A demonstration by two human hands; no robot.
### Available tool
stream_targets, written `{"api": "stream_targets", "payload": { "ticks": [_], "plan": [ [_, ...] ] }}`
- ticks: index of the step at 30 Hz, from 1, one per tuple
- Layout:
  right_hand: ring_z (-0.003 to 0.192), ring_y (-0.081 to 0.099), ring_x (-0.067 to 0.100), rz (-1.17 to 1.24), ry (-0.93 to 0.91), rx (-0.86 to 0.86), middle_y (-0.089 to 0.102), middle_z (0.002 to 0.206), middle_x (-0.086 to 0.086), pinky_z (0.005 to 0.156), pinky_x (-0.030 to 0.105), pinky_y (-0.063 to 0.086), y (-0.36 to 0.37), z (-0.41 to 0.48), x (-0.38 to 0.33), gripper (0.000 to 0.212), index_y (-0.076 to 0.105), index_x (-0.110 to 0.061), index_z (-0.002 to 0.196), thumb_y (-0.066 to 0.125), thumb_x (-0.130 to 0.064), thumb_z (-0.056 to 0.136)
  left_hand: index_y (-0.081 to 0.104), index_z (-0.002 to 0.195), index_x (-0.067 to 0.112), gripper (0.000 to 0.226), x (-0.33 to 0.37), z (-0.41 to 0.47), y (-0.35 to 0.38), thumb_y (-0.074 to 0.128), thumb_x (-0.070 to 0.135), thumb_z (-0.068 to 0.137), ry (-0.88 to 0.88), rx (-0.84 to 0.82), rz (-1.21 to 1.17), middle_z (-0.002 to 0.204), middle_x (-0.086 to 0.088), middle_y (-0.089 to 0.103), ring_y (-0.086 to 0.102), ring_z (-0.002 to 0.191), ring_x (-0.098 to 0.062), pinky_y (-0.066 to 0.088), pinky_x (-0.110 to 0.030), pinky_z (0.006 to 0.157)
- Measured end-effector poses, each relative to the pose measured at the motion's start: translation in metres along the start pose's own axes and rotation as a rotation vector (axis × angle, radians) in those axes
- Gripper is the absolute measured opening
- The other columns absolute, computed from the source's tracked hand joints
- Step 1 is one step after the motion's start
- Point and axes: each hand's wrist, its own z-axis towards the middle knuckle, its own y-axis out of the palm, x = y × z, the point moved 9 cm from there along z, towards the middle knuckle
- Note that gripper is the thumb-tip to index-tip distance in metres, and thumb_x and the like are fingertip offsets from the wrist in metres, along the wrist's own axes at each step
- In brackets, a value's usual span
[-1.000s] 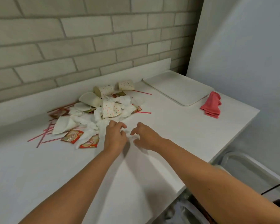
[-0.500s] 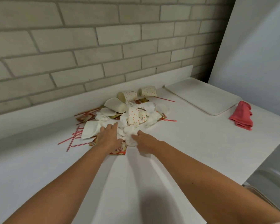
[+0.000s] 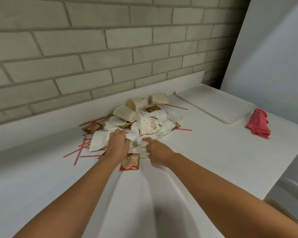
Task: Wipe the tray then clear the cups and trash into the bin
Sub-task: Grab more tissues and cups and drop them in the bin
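Your left hand (image 3: 118, 145) hides its fingertips in the tissues (image 3: 136, 140), and it covers one side of a flat napkin (image 3: 98, 140). Your right hand (image 3: 157, 152) hides most of the bit it holds. At the bottom right a pale edge (image 3: 282, 209) is cut off, and you cannot tell what it is.

The cups (image 3: 139, 103) lie tipped on their sides in the pile. One shows its open mouth, pale inside. A dotted, squashed cup (image 3: 147, 126) sits on top of the tissues. The tray (image 3: 213, 100) lies flat on the table (image 3: 213, 152) by the right wall. The pink cloth (image 3: 258, 123) is just beside its near corner, not on it.

Your left hand grips a bunch of tissue with curled fingers. Your right hand curls round another bit, with the first finger sticking out straight. The pile is right in front of both hands and touches them. A sachet (image 3: 130, 164) lies between your wrists. Red straws (image 3: 81, 150) lie to the left of your left hand. The tray is well apart, off to your right.
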Motion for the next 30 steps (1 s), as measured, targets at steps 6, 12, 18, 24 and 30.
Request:
{"api": "stream_targets", "payload": {
  "ticks": [6, 12, 18, 24, 30],
  "plan": [
    [0.121, 0.047, 0.024, 0.103, 0.078, -0.01, 0.041, 0.137, 0.006, 0.087, 0.032, 0.044, 0.003, 0.018, -0.001, 0.035, 0.049, -0.007, 0.123, 0.047, -0.003, 0.089, 0.054, 0.114, 0.008, 0.021, -0.011, 0.001, -0.031, 0.041, 0.012, 0.097, -0.07, 0.034, -0.406, 0.105, -0.009, 0.054, 0.048, 0.098, -0.024, 0.039, -0.031, 0.075],
    [0.114, 0.051, 0.026, 0.239, 0.139, 0.093, 0.048, 0.126, 0.008, 0.091, 0.03, 0.043, -0.004, 0.024, -0.004, 0.042, 0.046, -0.01, 0.13, 0.054, -0.002, 0.09, 0.049, 0.1, 0.016, 0.01, -0.038, -0.003, -0.049, 0.039, 0.017, 0.099, -0.132, 0.045, -0.621, 0.091, -0.006, 0.054, 0.047, 0.071, -0.014, 0.037, -0.028, 0.06],
    [0.108, 0.052, 0.024, 0.136, 0.184, -0.035, 0.052, 0.121, 0.01, 0.079, 0.029, 0.041, 0.0, 0.017, 0.001, 0.027, 0.054, -0.006, 0.116, 0.047, -0.004, 0.091, 0.046, 0.12, 0.008, 0.023, -0.038, -0.005, -0.038, 0.034, 0.015, 0.101, -0.163, 0.039, -0.564, 0.104, -0.014, 0.053, 0.047, 0.081, -0.015, 0.035, -0.023, 0.057],
    [0.101, 0.054, 0.026, 0.217, 0.237, -0.1, 0.059, 0.119, 0.014, 0.075, 0.026, 0.034, -0.009, -0.01, 0.024, 0.028, 0.057, 0.0, 0.114, 0.037, -0.01, 0.096, 0.047, 0.123, 0.004, 0.03, 0.003, -0.013, -0.011, 0.031, 0.018, 0.101, -0.121, -0.059, -0.509, 0.114, -0.017, 0.057, 0.049, 0.09, -0.021, 0.038, -0.029, 0.074],
    [0.103, 0.048, 0.027, 0.331, 0.301, 0.005, 0.05, 0.11, 0.014, 0.079, 0.025, 0.028, -0.04, -0.061, 0.069, 0.024, 0.053, -0.003, 0.111, 0.036, -0.016, 0.099, 0.051, 0.104, 0.0, 0.026, 0.073, -0.029, 0.024, 0.032, 0.017, 0.101, -0.024, -0.16, -0.485, 0.105, -0.017, 0.056, 0.048, 0.094, -0.027, 0.031, -0.026, 0.075]
  ]
}}
